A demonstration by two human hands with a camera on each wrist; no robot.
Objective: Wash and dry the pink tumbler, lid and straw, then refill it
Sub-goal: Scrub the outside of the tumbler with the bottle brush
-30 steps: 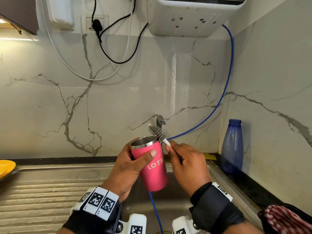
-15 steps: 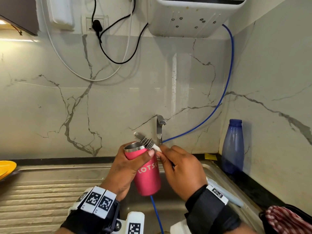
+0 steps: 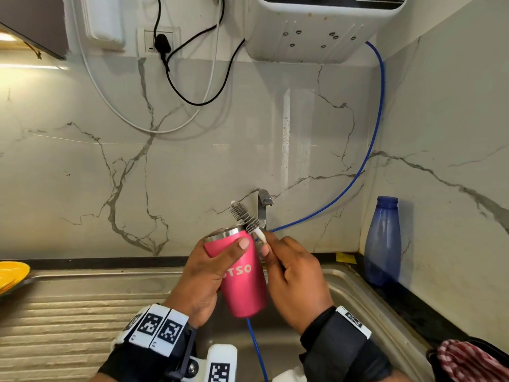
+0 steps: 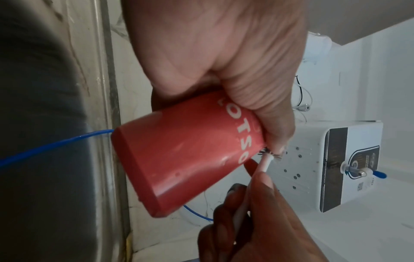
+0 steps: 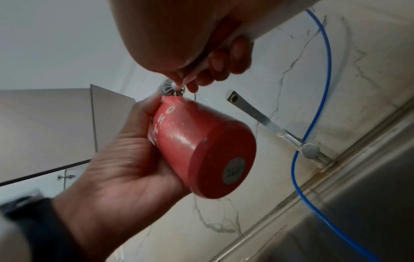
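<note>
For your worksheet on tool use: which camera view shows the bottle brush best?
The head view: the bottle brush shows its whole bristle head above the pink tumbler, pinched by the right hand. The left wrist view shows only its white stem and a few bristles; the right wrist view shows the brush end-on.

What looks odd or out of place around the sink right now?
Only the thin blue tube: it hangs loose from the wall unit, across the marble, down into the sink behind the pink tumbler. Nothing looks spilled or damaged.

You have 1 pink tumbler [image 3: 242, 274], 1 brush [image 3: 246, 216], 1 blue bottle [image 3: 382, 244], 1 tap [image 3: 263, 205], 1 yellow plate [image 3: 11, 274].
</note>
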